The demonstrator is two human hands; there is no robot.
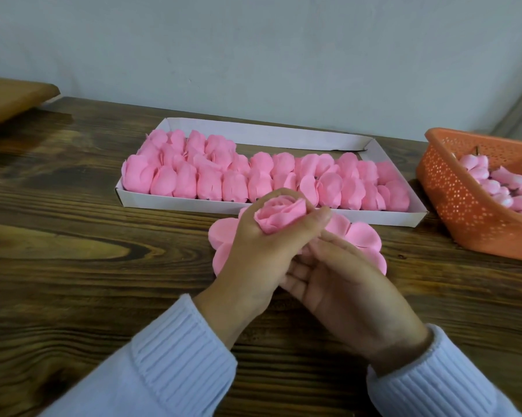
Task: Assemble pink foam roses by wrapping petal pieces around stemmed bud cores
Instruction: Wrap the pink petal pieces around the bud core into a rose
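The setting is a small handcraft work spot, more like a home or back-room bench than a factory floor. A dark-stained wooden table point(73, 236) stands against a plain pale wall point(253, 55). On it sit simple hand supplies. 1 white cardboard tray point(178, 203) is packed with rows of pink foam roses point(253, 176), and 1 orange perforated plastic basket point(464, 206) at the right holds bud cores point(500, 188). Flat petal pieces point(363, 236) lie on the wood. A left hand point(262, 254) grips a part-wrapped rose point(279, 216), showing piecework done by hand.
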